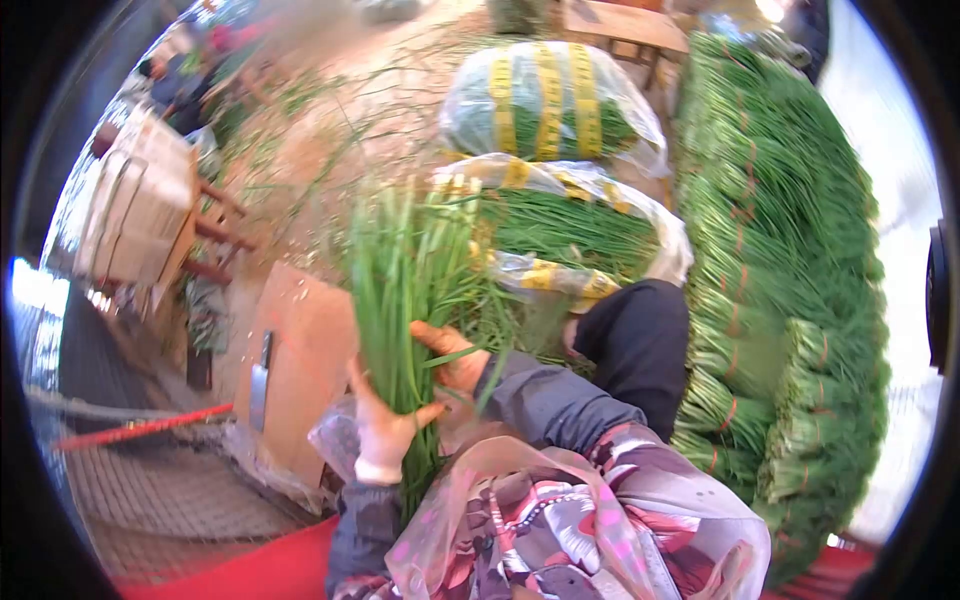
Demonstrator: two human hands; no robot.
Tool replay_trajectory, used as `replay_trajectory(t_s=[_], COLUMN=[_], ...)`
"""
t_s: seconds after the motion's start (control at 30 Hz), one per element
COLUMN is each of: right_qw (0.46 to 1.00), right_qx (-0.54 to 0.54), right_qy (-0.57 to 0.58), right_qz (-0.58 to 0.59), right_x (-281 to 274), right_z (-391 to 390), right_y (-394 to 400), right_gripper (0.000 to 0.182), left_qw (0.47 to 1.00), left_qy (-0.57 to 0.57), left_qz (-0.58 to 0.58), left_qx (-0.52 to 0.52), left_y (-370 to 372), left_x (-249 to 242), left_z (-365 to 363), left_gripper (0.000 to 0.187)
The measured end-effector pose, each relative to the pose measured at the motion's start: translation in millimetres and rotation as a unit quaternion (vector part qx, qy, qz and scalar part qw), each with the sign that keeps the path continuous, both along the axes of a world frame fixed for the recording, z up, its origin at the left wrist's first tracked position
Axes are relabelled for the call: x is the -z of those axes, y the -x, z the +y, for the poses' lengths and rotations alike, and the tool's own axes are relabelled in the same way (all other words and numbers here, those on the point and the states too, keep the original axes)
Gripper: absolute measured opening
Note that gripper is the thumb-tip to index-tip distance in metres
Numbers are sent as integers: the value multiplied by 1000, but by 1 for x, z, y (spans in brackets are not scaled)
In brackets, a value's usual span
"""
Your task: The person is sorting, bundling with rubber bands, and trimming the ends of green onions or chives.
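Note:
A loose bunch of long green chives stands upright in front of my body, pale cut ends at the top and leaves trailing down over my lap. My left hand cups it from the left, thumb laid across the front and fingers along the side. On the other side my right hand grips the bunch a little higher, its fingers partly hidden behind the leaves. Just to the left, a knife lies on a wooden board, apart from both hands.
An open plastic bag of chives lies ahead, with a wrapped bag behind it. Tied bundles are stacked along the right. A wooden stool stands at left, a wooden bench at the back. Scraps litter the floor.

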State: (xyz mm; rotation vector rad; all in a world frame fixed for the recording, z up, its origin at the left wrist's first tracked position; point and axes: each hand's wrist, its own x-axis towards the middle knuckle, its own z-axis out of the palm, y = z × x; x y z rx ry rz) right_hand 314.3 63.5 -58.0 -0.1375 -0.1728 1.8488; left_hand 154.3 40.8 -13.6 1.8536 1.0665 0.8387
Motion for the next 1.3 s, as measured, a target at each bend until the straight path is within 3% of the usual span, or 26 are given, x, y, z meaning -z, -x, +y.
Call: replay_trajectory(t_s=[0.03,0.1,0.13,0.2,0.27,0.4,0.47,0.57,0.63,0.7,0.73,0.77,0.8,0.83,0.87,0.9,0.93,0.97,1.0,1.03,1.07,1.13,1.17,1.2,1.23,1.3], right_qw=[999,985,997,995,998,993,980,969,965,964,962,789,907,798,582,702,792,774,888,846,835,714,589,619,585,557], right_qx=[4,-66,-13,58,53,109,178,172,219,242,257,341,318,415,503,485,466,530,412,314,161,-73,81,9,-134,-11], right_qy=[-10,76,60,56,-30,-3,5,-54,78,113,64,95,228,148,138,143,164,164,130,176,193,-72,-216,-149,-75,-43], right_qz=[41,138,42,-56,-32,52,95,171,122,-2,-70,-503,-155,-412,-623,-501,-358,-305,-156,-394,-489,-692,-774,-771,-796,-829], right_x=[8,-7,-15,-18,-13,17,18,51,97,60,101,74,52,97,112,129,117,104,88,49,18,12,55,12,5,54], right_z=[3,-10,-12,-18,-21,10,23,47,85,73,99,93,70,79,80,73,56,57,52,44,41,43,28,10,19,42], right_y=[7,9,13,7,-4,-6,-47,-80,-79,-94,-101,-123,-121,-157,-187,-228,-267,-260,-266,-237,-204,-121,-70,-31,-4,1], right_gripper=[44,40,40,40,46,53,72,66,49,30,27,17,17,17,22,21,21,25,32,43,50,72,79,78,76,57], left_qw=[999,970,956,949,948,944,941,934,932,930,929,929,929,931,935,951,938,962,965,943,935,934,933,930,955,973], left_qy=[5,229,282,302,310,325,334,345,347,347,349,350,347,343,340,258,325,233,242,292,329,330,336,340,276,209], left_qz=[-39,-76,-81,-81,-62,-6,24,65,84,98,103,105,109,110,91,164,119,138,101,152,115,110,109,107,102,96], left_qx=[0,4,14,30,40,50,54,63,66,66,67,66,63,58,40,41,-29,27,5,-41,-64,-80,-71,-82,-42,-7], left_y=[4,2,-3,-7,-7,16,31,54,67,82,92,101,110,120,127,142,129,138,150,146,145,148,151,155,157,164], left_x=[11,17,19,21,21,10,3,-12,-20,-30,-35,-38,-41,-42,-51,-47,-59,-44,-35,-38,-36,-28,-21,-13,-5,-1], left_z=[-9,-17,-15,-17,-18,-15,-13,-12,-10,-8,-9,-10,-12,-16,-22,-25,-32,-28,-30,-28,-25,-24,-24,-25,-26,-31], left_gripper=[112,91,90,87,84,78,75,70,68,65,63,62,61,60,63,46,42,41,41,41,42,44,46,46,49,51])
